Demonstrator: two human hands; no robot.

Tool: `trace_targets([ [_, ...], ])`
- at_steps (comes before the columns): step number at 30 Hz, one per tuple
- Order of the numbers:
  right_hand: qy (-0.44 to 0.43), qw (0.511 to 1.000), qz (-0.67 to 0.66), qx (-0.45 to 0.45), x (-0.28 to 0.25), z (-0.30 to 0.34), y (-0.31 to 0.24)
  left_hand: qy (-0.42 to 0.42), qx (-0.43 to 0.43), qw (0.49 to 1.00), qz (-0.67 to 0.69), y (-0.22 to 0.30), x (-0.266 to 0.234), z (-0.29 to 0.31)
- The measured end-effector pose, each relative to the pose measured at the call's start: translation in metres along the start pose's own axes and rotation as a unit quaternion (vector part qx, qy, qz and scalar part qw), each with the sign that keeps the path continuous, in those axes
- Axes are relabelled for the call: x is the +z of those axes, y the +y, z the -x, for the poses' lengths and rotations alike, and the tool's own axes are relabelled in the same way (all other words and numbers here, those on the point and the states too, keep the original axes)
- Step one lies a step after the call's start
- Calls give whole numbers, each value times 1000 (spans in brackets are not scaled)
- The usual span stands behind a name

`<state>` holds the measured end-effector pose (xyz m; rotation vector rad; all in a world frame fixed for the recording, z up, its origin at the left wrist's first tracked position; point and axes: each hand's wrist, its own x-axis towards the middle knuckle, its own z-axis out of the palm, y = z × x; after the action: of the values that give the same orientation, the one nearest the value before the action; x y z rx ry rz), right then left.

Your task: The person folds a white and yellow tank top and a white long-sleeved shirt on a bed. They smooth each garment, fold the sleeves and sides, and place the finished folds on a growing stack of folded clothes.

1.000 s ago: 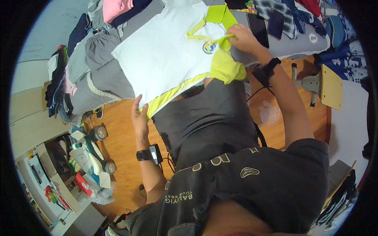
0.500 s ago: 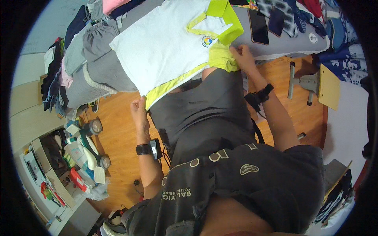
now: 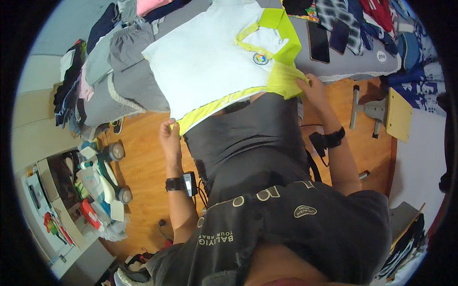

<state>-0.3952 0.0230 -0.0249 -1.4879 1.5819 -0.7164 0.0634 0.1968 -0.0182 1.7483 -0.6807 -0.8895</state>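
Note:
A white polo shirt [image 3: 205, 62] with lime-green collar, sleeve and side stripe lies spread over the edge of the grey bed [image 3: 355, 62] and partly over my lap. Its collar points to the right. At the hem's near corner, my left hand [image 3: 170, 136] pinches the end of the green stripe. My right hand [image 3: 315, 93] has the cuff of the near green sleeve between thumb and fingers. The cloth between the two hands hangs in a gentle curve. Black wristbands with small devices are strapped on both my wrists.
Grey shorts [image 3: 131, 50] and other clothes lie left of the shirt. Two dark phones [image 3: 318, 42] rest on the bed at the right, near a checked garment [image 3: 336, 21]. A child's ride-on toy [image 3: 107, 176] stands on the floor at left, a yellow-topped stool [image 3: 398, 114] at right.
My right hand has moved to the right and slightly nearer, drawing the sleeve outward. The sleeve now lies flatter and more stretched. My left hand still holds the hem corner.

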Motion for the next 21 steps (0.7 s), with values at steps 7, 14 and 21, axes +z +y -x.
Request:
trace_targets([
  [7,-107,993,-42,15,-19,5,13,-51,18,999,-5,1,-6,9],
  [14,-172,952,-209,144,-19,8,13,-181,-90,978,44,19,-5,19],
  [21,-113,964,-222,88,-16,10,-46,-235,-109,962,90,39,5,7],
])
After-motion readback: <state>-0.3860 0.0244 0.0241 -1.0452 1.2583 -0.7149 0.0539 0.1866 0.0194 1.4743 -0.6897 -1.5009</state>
